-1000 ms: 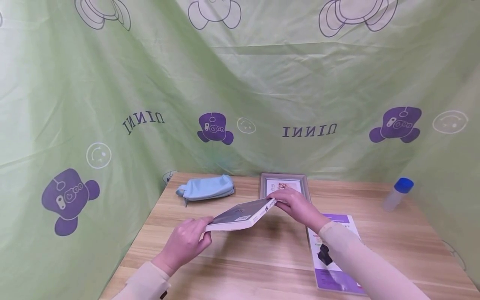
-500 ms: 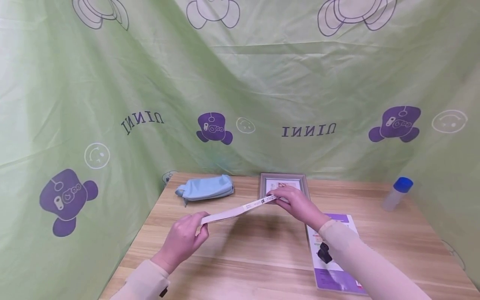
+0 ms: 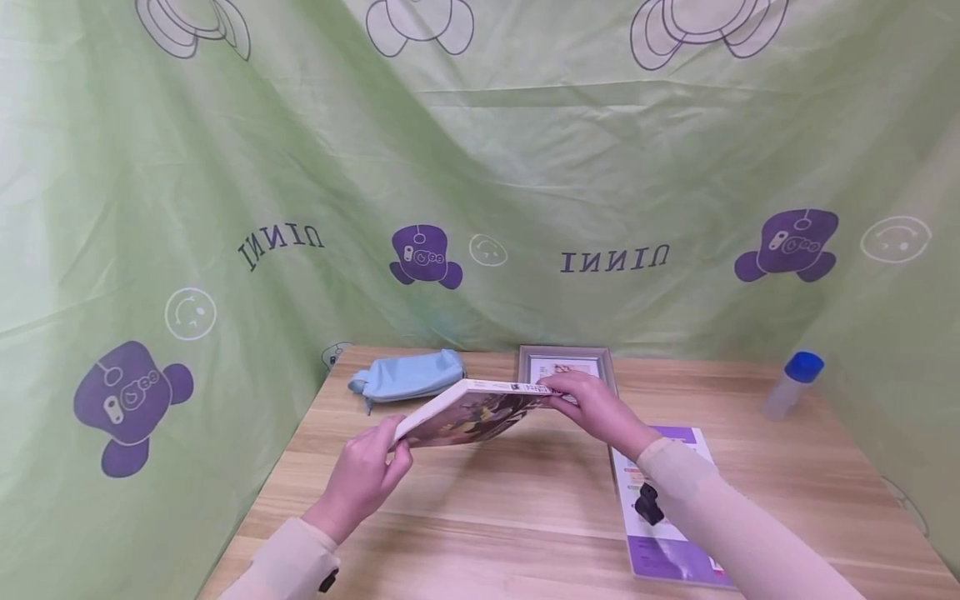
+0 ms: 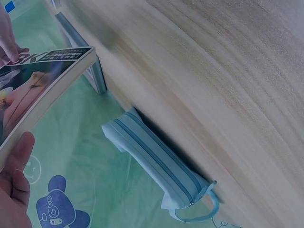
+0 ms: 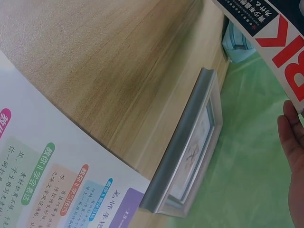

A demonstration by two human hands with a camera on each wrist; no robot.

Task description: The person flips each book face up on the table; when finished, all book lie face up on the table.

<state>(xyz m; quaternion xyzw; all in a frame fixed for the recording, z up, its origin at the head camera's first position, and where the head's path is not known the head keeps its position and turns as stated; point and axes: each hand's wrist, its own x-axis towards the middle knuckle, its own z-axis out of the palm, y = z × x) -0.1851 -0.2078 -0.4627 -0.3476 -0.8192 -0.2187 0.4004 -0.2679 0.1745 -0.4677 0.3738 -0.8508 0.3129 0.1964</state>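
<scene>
On the wood tbl. [image 3: 525,533] there are: pouch [image 3: 408,377], frame [image 3: 573,367], purple-white bk. [image 3: 656,552], also btl. [image 3: 783,396] w/ blue cap [image 3: 805,367].

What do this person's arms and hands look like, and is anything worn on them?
Long, plain cream sleeves cover the arms to about the wrists. The left hand and right hand are gloveless. A small black piece shows near each wrist, too small to identify.
</scene>
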